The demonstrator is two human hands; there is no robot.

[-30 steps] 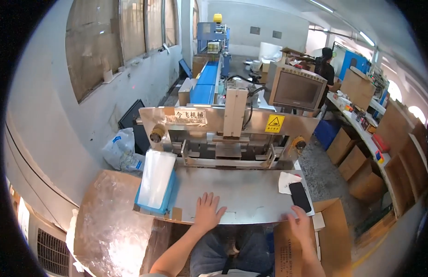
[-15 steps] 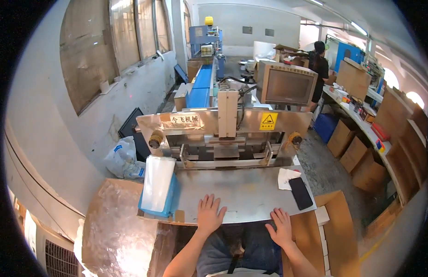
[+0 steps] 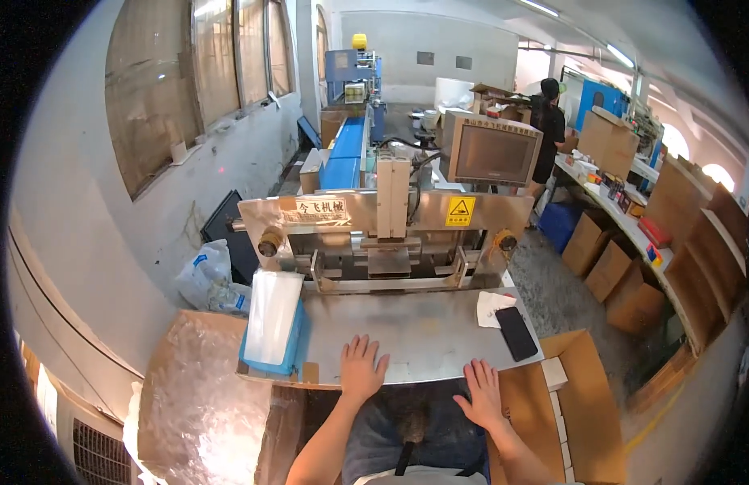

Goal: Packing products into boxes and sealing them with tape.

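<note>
Both hands are empty, palms down, at the near edge of the metal worktop (image 3: 402,331). The left hand (image 3: 361,373) lies with its fingers spread over the surface, pointing away from the body; the right hand (image 3: 483,398) has only its fingers over the edge, its palm short of it and its thumb out to the left. A film stack (image 3: 275,319) leans in a blue tray (image 3: 297,341) at the left end of the worktop. It lies to the left of the left hand and a little farther from the body, apart from the fingers, and that hand is much the nearer of the two. The stack's long axis runs away from the person, its far end tipped slightly right. The phone (image 3: 516,333) lies flat beyond the right hand and to its right, near but not touching; its long axis also runs away, the far end slanting left, beside a crumpled tissue (image 3: 491,309). Between stack and phone the machine (image 3: 392,202) stands along the far side of the worktop. Right of the right hand, below the worktop, a carton (image 3: 588,396) holds white boxes (image 3: 554,373).
</note>
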